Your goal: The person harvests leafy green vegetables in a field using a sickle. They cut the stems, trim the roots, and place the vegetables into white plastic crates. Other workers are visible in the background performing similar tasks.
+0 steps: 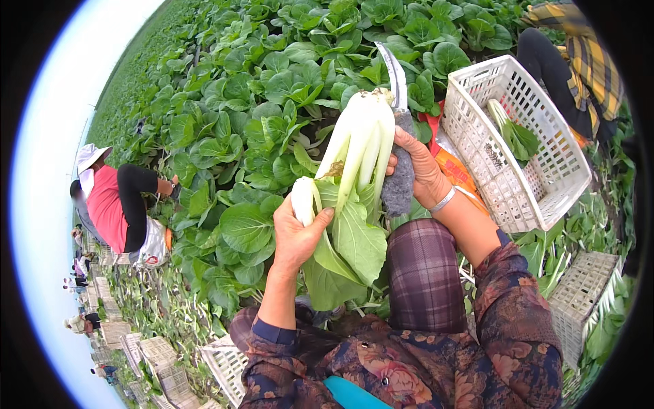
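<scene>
A large head of bok choy (pixel 352 148) is held before me with its white root end up and its leaves hanging down. My left hand (pixel 296 232) is closed on a thick white outer stalk (pixel 304 202) at its lower left, which stands partly away from the head. My right hand (pixel 421 168) grips the grey cloth-wrapped handle of a curved harvesting knife (pixel 397 82), blade pointing up. That hand's fingers lie against the right side of the bok choy. How far they reach behind it is hidden.
A white plastic crate (pixel 516 148) at the right contains a bok choy (pixel 513 133). Another crate (pixel 585 296) is at the lower right. Growing greens (pixel 245 112) fill the field ahead. Co-workers sit at left (pixel 110 204) and upper right (pixel 587 66). Several crates (pixel 163 358) line the lower left.
</scene>
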### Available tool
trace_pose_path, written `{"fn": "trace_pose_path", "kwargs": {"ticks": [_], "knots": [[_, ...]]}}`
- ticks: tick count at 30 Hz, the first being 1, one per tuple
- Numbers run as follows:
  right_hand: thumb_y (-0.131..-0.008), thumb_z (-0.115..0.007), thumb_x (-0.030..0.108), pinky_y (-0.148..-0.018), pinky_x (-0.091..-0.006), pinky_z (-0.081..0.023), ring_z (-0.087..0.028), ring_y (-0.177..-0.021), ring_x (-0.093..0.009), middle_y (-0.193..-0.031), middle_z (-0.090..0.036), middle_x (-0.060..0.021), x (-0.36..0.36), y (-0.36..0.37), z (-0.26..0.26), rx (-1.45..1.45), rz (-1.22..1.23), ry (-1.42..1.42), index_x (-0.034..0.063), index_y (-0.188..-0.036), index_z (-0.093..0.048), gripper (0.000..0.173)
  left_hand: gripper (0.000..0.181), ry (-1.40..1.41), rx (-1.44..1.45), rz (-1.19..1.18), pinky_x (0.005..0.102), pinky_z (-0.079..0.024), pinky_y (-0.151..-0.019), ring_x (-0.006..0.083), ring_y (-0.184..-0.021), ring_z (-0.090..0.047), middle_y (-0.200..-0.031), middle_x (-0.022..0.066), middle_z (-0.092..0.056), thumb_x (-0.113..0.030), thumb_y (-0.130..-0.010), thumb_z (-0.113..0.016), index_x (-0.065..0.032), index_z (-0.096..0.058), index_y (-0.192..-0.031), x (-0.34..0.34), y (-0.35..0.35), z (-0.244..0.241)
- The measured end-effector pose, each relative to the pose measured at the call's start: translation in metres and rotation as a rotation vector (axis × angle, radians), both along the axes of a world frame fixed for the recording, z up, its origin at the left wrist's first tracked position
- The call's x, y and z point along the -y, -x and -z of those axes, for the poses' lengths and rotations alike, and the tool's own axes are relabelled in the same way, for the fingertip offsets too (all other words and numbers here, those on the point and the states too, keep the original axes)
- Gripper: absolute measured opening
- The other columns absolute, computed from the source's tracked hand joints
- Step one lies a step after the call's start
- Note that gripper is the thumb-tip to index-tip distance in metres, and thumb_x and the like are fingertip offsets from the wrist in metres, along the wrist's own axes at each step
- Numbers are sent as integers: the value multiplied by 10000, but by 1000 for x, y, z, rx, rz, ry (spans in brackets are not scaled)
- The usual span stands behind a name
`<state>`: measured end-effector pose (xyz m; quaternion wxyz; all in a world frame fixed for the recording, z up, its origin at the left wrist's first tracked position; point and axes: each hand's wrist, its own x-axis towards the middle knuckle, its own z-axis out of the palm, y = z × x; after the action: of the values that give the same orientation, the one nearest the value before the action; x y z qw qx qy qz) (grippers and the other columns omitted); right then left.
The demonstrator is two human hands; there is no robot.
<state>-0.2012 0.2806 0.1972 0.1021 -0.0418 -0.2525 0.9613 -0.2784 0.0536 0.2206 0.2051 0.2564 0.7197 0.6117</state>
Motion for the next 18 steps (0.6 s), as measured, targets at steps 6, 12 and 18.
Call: {"fn": "trace_pose_path", "kwargs": {"ticks": [6, 12, 18], "knots": [[-760, -767, 313, -518, -230, -465, -525, -564, -89, -704, -558, -4, 30, -26, -33, -14, -108, -396, 68, -1070, -555, 449, 379, -117, 32, -89, 292, -486, -799, 129, -872, -600, -1001, 64, -648, -2, -754, -712, 28, -581, -1108, 15, -25, -17], [-753, -764, 167, -636, -259, -518, -596, -734, -98, -915, -630, -11, 64, -41, -75, 134, -78, -598, 54, -1135, -564, 446, 402, -186, -12, -93, 290, -484, -823, 136, -899, -607, -1040, 74, -644, -10, -770, -665, 24, -560, -1157, 37, -48, -27], [-751, -736, 120, -697, -271, -523, -610, -783, -113, -959, -643, -45, 78, -37, -68, 105, 34, -654, 10, -1112, -579, 409, 540, -356, 150, -123, 277, -457, -868, 114, -947, -578, -1090, 44, -623, -19, -741, -611, 5, -522, -1273, 73, -60, -43]]}}
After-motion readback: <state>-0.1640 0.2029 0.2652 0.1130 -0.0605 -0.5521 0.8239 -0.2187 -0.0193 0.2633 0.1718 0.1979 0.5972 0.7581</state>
